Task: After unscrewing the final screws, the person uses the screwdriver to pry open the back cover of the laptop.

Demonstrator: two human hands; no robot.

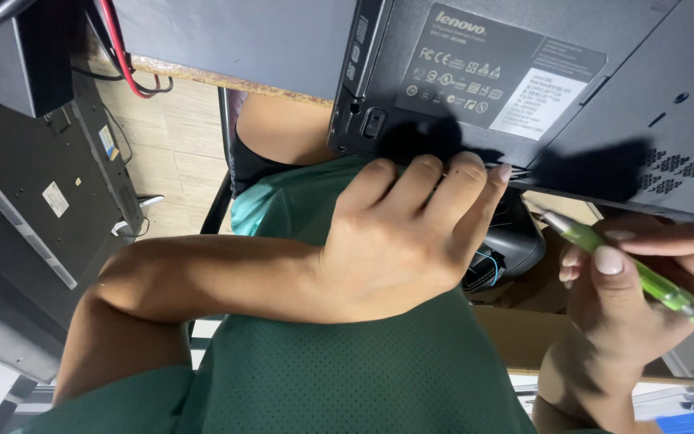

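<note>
Your left hand (pixel 399 241) curls its fingers onto the upturned laptop (pixel 572 88) at the bench edge; your right hand (pixel 644 281) pinches a green screwdriver (pixel 644 277). The laptop could slide off.

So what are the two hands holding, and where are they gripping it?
The right hand pinches a green screwdriver by its handle. The left hand grips the near edge of the upturned laptop, fingertips on its underside.
</note>
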